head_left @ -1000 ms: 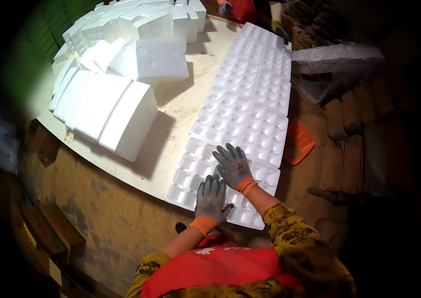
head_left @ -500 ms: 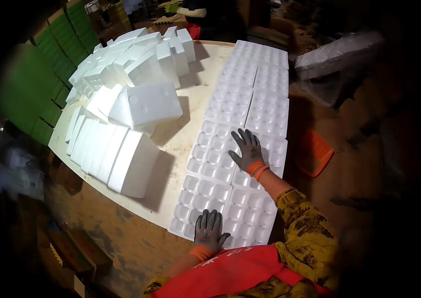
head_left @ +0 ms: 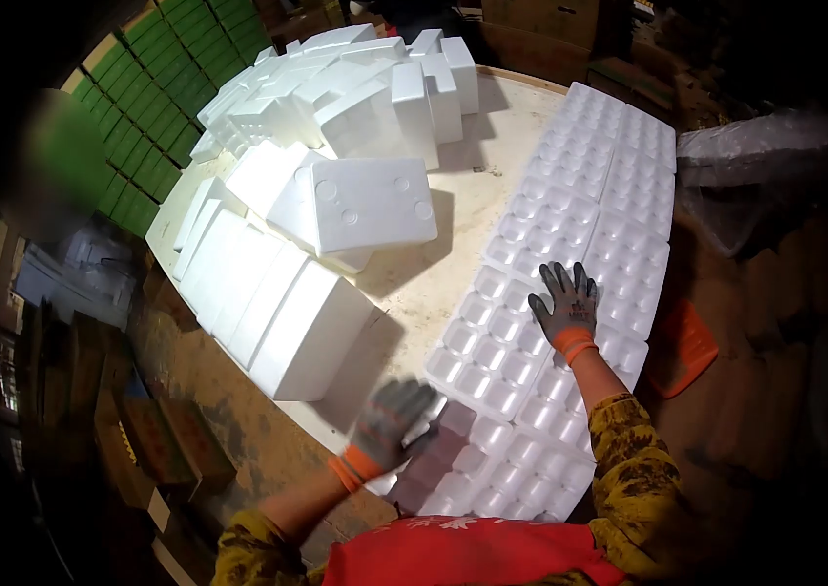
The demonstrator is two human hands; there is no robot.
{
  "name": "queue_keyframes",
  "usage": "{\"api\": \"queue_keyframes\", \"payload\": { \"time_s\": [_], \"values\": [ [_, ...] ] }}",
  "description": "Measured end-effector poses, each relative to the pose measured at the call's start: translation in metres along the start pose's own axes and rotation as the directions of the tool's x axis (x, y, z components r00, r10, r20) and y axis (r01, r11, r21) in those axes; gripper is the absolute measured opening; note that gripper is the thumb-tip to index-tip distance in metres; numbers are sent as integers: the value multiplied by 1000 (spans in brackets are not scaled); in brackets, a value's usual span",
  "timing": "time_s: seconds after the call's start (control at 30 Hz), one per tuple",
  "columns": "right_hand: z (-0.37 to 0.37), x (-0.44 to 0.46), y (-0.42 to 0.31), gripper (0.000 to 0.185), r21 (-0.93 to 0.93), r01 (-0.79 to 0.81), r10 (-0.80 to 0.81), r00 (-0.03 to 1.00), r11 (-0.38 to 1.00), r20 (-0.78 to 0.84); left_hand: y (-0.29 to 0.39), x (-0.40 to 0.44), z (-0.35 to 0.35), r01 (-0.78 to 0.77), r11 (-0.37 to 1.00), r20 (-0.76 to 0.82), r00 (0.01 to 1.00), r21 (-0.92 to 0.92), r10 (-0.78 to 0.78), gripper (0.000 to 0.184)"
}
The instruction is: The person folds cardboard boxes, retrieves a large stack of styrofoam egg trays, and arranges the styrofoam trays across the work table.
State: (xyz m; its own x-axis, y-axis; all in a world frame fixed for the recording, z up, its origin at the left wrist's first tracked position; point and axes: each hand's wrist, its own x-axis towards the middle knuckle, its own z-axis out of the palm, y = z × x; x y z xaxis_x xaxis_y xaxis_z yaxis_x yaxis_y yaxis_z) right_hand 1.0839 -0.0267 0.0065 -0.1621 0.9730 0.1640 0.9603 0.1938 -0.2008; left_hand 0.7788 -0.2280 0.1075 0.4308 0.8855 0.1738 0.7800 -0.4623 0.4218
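Both hands wear grey gloves with orange cuffs. My right hand (head_left: 568, 308) lies with fingers spread on the white foam trays (head_left: 494, 327), which have rows of square hollows and lie edge to edge in two columns along the table's right side. My left hand (head_left: 390, 425), blurred by motion, is over the near left edge of the trays, fingers stretched out and holding nothing. Left of the trays, a row of white foam blocks (head_left: 311, 337) stands on the table (head_left: 477, 186). Behind it a foam piece with round marks (head_left: 375, 205) leans on others.
More white foam pieces (head_left: 365, 107) are heaped at the table's far left. Green stacked boxes (head_left: 145, 107) rise beyond. An orange plastic item (head_left: 683, 347) and a plastic-wrapped bundle (head_left: 761, 146) are on the right. Cardboard boxes (head_left: 165, 444) lie at lower left.
My left hand has lifted from the near tray and swung left toward the foam blocks. My right hand stays spread on the trays. The whole view has shifted, moving the table rightward in frame.
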Motion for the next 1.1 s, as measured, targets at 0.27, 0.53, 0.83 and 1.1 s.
{"api": "queue_keyframes", "payload": {
  "time_s": [0.27, 0.53, 0.83, 1.1],
  "values": [
    [-1, 5, -2, 63, -27, -19, 20, 999, 999, 31, -338, 239, -106, 861, 483, -188, 454, -157, -871, 103],
    [-3, 5, -2, 65, 0, -36, 36, 997, 999, 62, -220, 230, -73, 307, 645, -189, 791, -699, -582, 74],
    [1, 6, 0, 65, 0, -27, 27, 999, 1000, 35, -184, 276, -35, -29, 907, -479, 842, 421, 249, 95],
    [-6, 7, -1, 65, 41, -23, 22, 999, 999, 23, -172, 264, 27, 40, 914, -5, 999, 404, -41, 61]
  ]
}}
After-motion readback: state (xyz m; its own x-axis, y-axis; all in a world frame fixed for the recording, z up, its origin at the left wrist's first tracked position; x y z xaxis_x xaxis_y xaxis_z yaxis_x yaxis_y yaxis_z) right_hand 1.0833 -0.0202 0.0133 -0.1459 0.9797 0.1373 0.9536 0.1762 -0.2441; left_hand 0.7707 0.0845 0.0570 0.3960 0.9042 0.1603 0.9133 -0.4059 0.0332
